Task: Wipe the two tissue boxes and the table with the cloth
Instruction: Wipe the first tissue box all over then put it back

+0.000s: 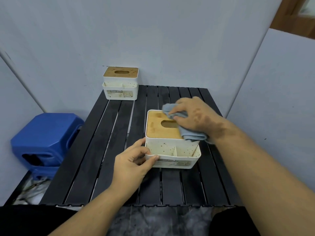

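A white tissue box with a wooden lid (159, 128) stands in the middle of the black slatted table (109, 150); brown specks dot its front wall. My left hand (133, 165) grips its lower left corner. My right hand (194, 116) presses a crumpled grey-blue cloth (190, 133) onto the right side of the lid, beside the oval slot. A second white tissue box with a wooden lid (120, 83), also speckled, sits at the table's far left corner against the wall.
Two stacked blue plastic stools (44, 138) stand on the floor left of the table. Pale walls close in behind and on the right. The table's near edge (136, 205) runs just above my lap.
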Tool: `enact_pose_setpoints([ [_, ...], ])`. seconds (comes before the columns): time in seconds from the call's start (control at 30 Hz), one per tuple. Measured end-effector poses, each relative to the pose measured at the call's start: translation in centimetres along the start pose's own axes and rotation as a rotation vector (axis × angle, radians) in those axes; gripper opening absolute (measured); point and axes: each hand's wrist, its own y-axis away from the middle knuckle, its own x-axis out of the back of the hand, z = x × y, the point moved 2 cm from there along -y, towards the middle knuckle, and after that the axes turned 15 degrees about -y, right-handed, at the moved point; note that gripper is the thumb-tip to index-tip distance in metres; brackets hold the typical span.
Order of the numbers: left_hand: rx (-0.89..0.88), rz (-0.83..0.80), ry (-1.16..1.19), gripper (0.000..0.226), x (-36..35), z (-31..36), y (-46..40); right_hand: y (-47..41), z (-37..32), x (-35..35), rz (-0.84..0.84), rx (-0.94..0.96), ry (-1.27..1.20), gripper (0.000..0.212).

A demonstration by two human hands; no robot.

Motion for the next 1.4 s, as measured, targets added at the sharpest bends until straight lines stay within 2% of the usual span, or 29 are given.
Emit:
enact_pose_setpoints([
  [0.17, 0.016, 0.005, 0.010, 0.014, -0.4, -0.4, 0.1, 4.2, 2.1, 0.6, 0.105, 0.056, -0.052, 0.030],
  [0.27, -0.005, -0.010, -0.009, 0.018, -0.4, -0.5, 0.0, 4.9, -1.3, -1.6, 0.099, 0.194, -0.177, 0.031],
  [0.37, -0.034, -0.017, -0.074, 0.014, -0.3, -0.4, 0.0, 3.1, -5.4, -4.3, 0.031, 0.309, -0.126, 0.029],
  [0.47, -0.021, 0.004, -0.068, 0.010, -0.2, -0.7, -0.1, 0.8, -6.4, -4.4, -0.030, 0.242, -0.050, 0.027],
  [0.6, 0.005, 0.002, -0.070, 0.013, -0.5, -0.9, 0.0, -0.8, -2.5, -1.5, -0.045, 0.106, -0.046, 0.028],
  [0.77, -0.021, -0.007, -0.118, 0.012, -0.6, -0.3, 0.0, 2.4, 3.0, 2.0, 0.031, -0.009, -0.162, 0.029],
  [0.9, -0.012, -0.013, -0.123, 0.015, -0.6, -0.3, 0.0, 5.9, 4.7, 2.5, 0.020, -0.058, -0.223, 0.029],
  [1.03, -0.016, -0.015, -0.119, 0.012, -0.6, -0.5, 0.1, 9.6, 4.8, 0.4, 0.169, -0.011, -0.406, 0.030],
  [1.2, -0.018, -0.013, -0.115, 0.012, -0.7, -0.7, 0.2, 12.6, 4.0, -2.5, 0.310, 0.038, -0.373, 0.034],
  [1.3, -0.113, -0.006, -0.183, 0.011, -0.4, -0.4, 0.4, 13.3, 4.3, -3.3, 0.386, 0.022, -0.413, 0.039],
  [1.33, -0.156, -0.007, -0.206, 0.013, -0.1, -0.2, 0.5, 13.4, 4.3, -3.3, 0.403, 0.021, -0.431, 0.040],
  [1.4, -0.186, -0.005, -0.258, 0.034, 0.7, 0.5, 0.5, 13.3, 4.5, -3.1, 0.406, 0.025, -0.454, 0.041],
])
